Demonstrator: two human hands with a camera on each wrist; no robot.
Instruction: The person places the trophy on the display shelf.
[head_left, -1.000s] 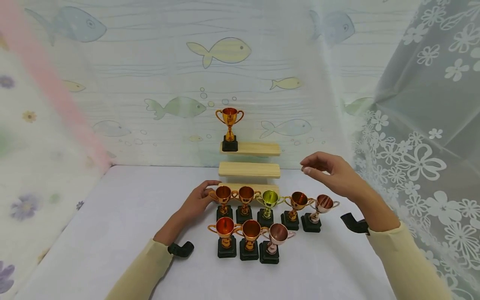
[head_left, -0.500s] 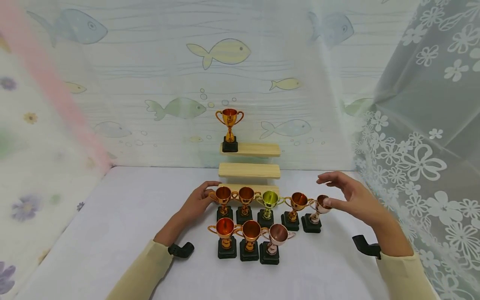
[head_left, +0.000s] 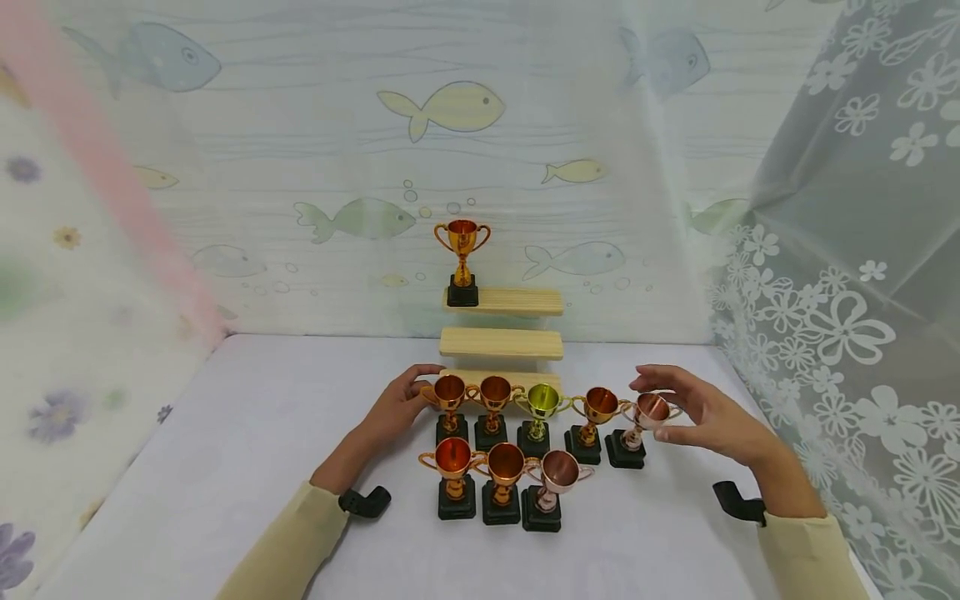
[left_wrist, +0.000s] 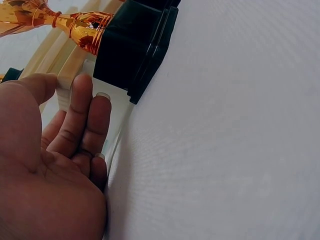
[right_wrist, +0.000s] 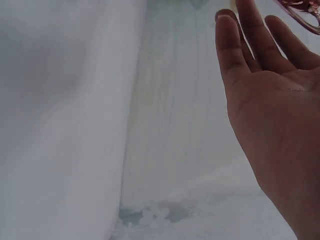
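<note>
My left hand (head_left: 392, 410) grips the left end of the lowest board of a stepped wooden stand (head_left: 501, 343). In the left wrist view, thumb and fingers pinch that board end (left_wrist: 65, 97), beside a gold trophy's black base (left_wrist: 127, 47). Around the rose-gold trophy cup (head_left: 651, 410) at the right end of the back row, my right hand (head_left: 712, 421) is spread, thumb in front and fingers behind. Contact with the cup cannot be told. In the right wrist view, the fingers of the right hand (right_wrist: 272, 95) extend near a rose-gold handle (right_wrist: 300, 19).
One gold trophy (head_left: 462, 254) stands on the top board's left end. Several trophies form a back row, including a yellow-gold one (head_left: 542, 404). Nearer me are an orange-gold (head_left: 453, 462), a bronze (head_left: 505, 467) and a rose-gold trophy (head_left: 559, 475). A fish-patterned curtain (head_left: 337, 125) hangs behind.
My right hand has moved right and down from beside the stand to the rightmost rose-gold trophy. The left hand has stayed at the board's end.
</note>
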